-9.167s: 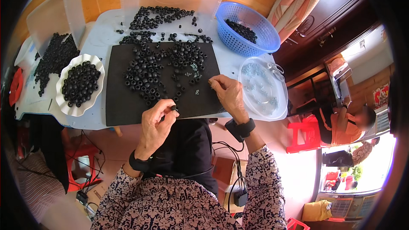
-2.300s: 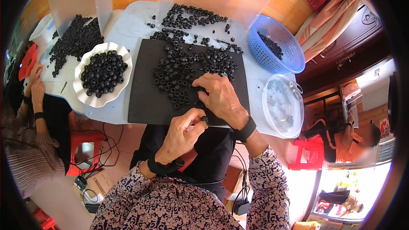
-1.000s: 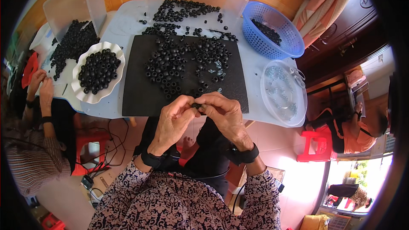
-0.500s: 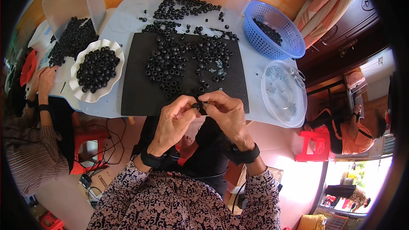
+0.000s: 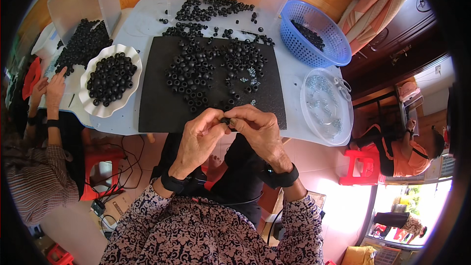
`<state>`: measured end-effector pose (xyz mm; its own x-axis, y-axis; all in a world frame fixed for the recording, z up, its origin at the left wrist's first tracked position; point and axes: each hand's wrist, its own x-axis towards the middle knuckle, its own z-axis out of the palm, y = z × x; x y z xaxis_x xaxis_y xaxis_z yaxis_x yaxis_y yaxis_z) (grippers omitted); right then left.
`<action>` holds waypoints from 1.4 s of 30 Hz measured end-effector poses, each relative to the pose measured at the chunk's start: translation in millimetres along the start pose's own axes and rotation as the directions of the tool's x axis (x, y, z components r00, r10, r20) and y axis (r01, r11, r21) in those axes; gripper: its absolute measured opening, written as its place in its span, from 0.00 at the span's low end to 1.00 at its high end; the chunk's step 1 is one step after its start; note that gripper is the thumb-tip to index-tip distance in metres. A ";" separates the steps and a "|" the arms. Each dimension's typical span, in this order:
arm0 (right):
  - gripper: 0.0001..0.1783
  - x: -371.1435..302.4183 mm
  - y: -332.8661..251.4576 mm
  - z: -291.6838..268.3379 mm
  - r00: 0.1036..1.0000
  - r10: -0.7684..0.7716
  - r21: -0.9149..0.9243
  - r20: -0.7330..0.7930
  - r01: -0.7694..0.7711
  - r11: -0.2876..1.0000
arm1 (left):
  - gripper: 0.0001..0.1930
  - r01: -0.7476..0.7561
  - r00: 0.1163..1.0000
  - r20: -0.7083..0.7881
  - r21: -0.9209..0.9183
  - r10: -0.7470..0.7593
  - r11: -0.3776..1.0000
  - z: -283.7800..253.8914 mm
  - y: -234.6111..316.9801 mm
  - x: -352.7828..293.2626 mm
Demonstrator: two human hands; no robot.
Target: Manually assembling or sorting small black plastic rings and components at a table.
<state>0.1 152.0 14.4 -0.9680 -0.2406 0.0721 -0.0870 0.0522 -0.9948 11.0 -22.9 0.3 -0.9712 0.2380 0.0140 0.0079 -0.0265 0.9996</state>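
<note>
My left hand (image 5: 198, 142) pinches a small black bead (image 5: 225, 120) between thumb and forefinger, over the near edge of a black mat (image 5: 159, 93). Against the bead's right side, the thumb and forefinger of my right hand (image 5: 262, 130) are pressed together; what they grip is too small to make out. Loose black beads (image 5: 191, 73) are spread over the middle and far part of the mat. Among them lie a few small clear, bluish pieces (image 5: 252, 73). One such piece also lies just beyond my right fingertips.
A white scalloped dish (image 5: 136, 93) of black beads stands left, a blue basket (image 5: 316, 56) back right. In front of it sits a clear tray (image 5: 314, 130) with bluish pieces and scissors (image 5: 342, 88). Left, a co-worker's hands (image 5: 55, 91) are beside a bead heap (image 5: 83, 44).
My fingertips have drawn slightly closer together around the bead, and less of it shows. The co-worker's hand at the left has shifted a little toward the bead heap.
</note>
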 end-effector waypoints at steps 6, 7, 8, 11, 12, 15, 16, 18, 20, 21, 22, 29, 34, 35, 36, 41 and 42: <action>0.11 1.3 -5.1 2.7 0.999 -0.034 -0.043 -0.015 0.033 0.999 | 0.07 0.007 1.000 0.007 -0.004 -0.007 1.000 -0.8 0.3 0.4; 0.10 1.6 -6.2 3.1 0.999 -0.048 -0.080 -0.013 0.047 0.996 | 0.07 -0.003 1.000 0.004 -0.003 0.003 1.000 -0.7 0.5 0.4; 0.10 2.3 -5.2 3.5 0.999 -0.048 -0.079 -0.012 0.047 0.996 | 0.06 -0.013 1.000 0.001 -0.002 0.013 1.000 -0.7 0.7 0.4; 0.09 2.3 -2.0 4.4 0.999 -0.048 -0.104 -0.009 0.046 0.994 | 0.06 -0.017 1.000 -0.003 -0.031 0.017 0.999 1.0 -0.3 1.1; 0.09 1.8 -1.5 6.1 0.999 -0.009 -0.054 -0.031 0.007 0.999 | 0.06 -0.018 1.000 -0.004 -0.031 0.017 0.999 0.8 -0.5 1.2; 0.09 0.1 2.5 6.0 0.999 0.018 -0.025 -0.043 -0.019 1.000 | 0.06 -0.026 1.000 -0.006 -0.020 0.026 0.999 0.2 -1.5 1.5; 0.09 -0.3 3.3 5.7 0.999 0.006 -0.047 -0.036 -0.007 0.999 | 0.06 -0.034 0.999 -0.009 -0.028 0.034 0.999 0.1 -2.3 1.6; 0.09 -1.0 1.3 7.0 0.999 -0.038 -0.044 -0.037 0.036 0.998 | 0.05 -0.042 0.999 -0.011 -0.037 0.042 0.998 0.1 -2.3 1.6; 0.09 -1.5 0.8 7.8 0.996 -0.081 -0.042 -0.039 0.079 0.996 | 0.06 -0.046 0.999 -0.005 -0.039 0.046 0.998 0.1 -0.8 1.5; 0.10 -1.6 0.6 8.2 0.996 -0.079 -0.018 -0.045 0.078 0.997 | 0.06 -0.046 0.999 -0.005 -0.039 0.046 0.998 -0.2 1.0 1.2; 0.10 -1.7 0.3 8.5 0.996 -0.076 0.005 -0.051 0.077 0.997 | 0.06 -0.029 1.000 -0.001 -0.033 0.029 0.999 -0.4 3.1 0.9; 0.12 2.2 0.1 3.2 0.982 -0.183 -0.177 -0.045 0.172 0.969 | 0.07 0.012 1.000 0.010 -0.018 -0.012 1.000 0.2 3.8 1.2; 0.12 3.4 -14.1 9.1 0.970 -0.241 -0.323 0.035 0.239 0.916 | 0.07 -0.018 1.000 -0.003 -0.028 0.018 0.999 -0.4 -1.4 1.5; 0.12 3.6 -13.6 10.8 0.970 -0.241 -0.323 0.035 0.239 0.916 | 0.07 -0.014 1.000 -0.002 -0.030 0.014 0.999 -0.9 -1.5 1.4; 0.11 3.8 -13.5 12.2 0.980 -0.199 -0.273 0.004 0.193 0.942 | 0.07 -0.015 1.000 -0.001 -0.032 0.015 0.999 -0.6 -1.8 1.9; 0.10 -0.3 -0.7 17.3 0.984 -0.156 -0.141 -0.089 0.143 0.980 | 0.07 -0.067 0.998 -0.009 -0.148 0.066 0.987 -0.1 -7.6 1.7; 0.10 -0.9 5.1 17.4 0.984 -0.142 -0.078 -0.103 0.134 0.988 | 0.07 -0.067 0.998 -0.007 -0.149 0.066 0.987 0.4 -8.0 1.8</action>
<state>4.7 135.6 8.1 -0.9649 -0.1440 0.2196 -0.2344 0.0948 -0.9675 9.3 -21.8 -7.6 -0.9701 0.2289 0.0801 0.0370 -0.1867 0.9817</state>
